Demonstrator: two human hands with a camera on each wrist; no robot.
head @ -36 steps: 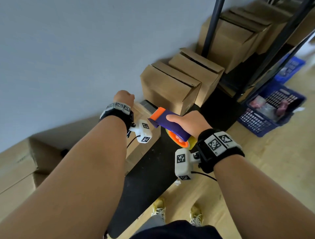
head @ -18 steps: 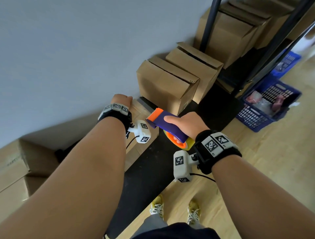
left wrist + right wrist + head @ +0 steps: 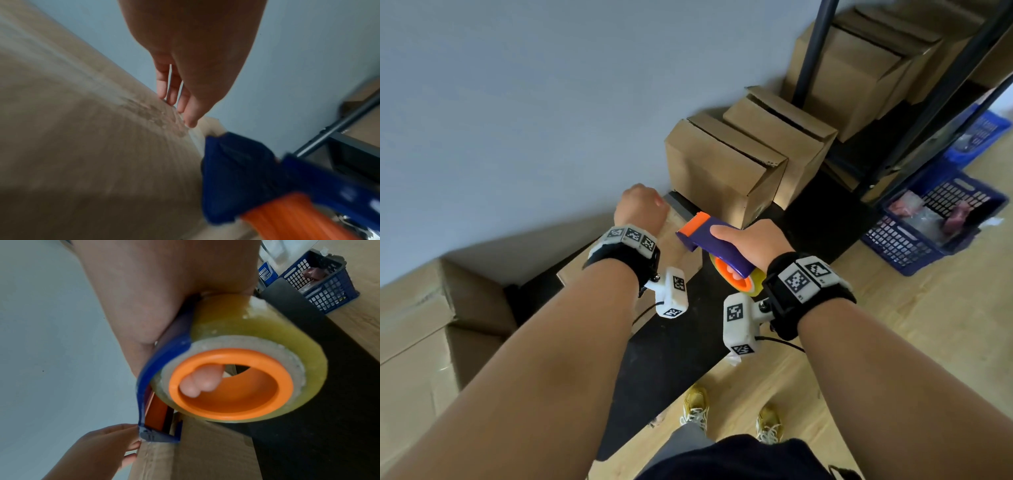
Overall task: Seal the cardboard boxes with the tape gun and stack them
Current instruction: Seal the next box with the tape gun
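A closed cardboard box (image 3: 679, 255) lies on the black table (image 3: 671, 359) under both my hands. My right hand (image 3: 751, 240) grips the blue and orange tape gun (image 3: 707, 234). In the right wrist view its fingers (image 3: 197, 382) curl through the orange core of the clear tape roll (image 3: 242, 331). The gun's front end (image 3: 158, 434) sits on the box top (image 3: 205, 454) near its far end. My left hand (image 3: 640, 205) rests at that far end. Its straight fingers (image 3: 183, 104) press down on the box (image 3: 82, 146) where a strip of tape shows, just beyond the gun (image 3: 242, 170).
Two more boxes (image 3: 722, 171) (image 3: 787, 140) with unsealed flaps stand on the table by the wall. Beyond them a black shelf frame (image 3: 808, 51) holds several boxes (image 3: 859, 75). Blue crates (image 3: 935, 226) sit on the wooden floor at right. Large cartons (image 3: 414, 325) are stacked at left.
The tape gun's front has come a little nearer my left hand at the box's far end. My left hand stays where it was. The head view has shifted slightly.
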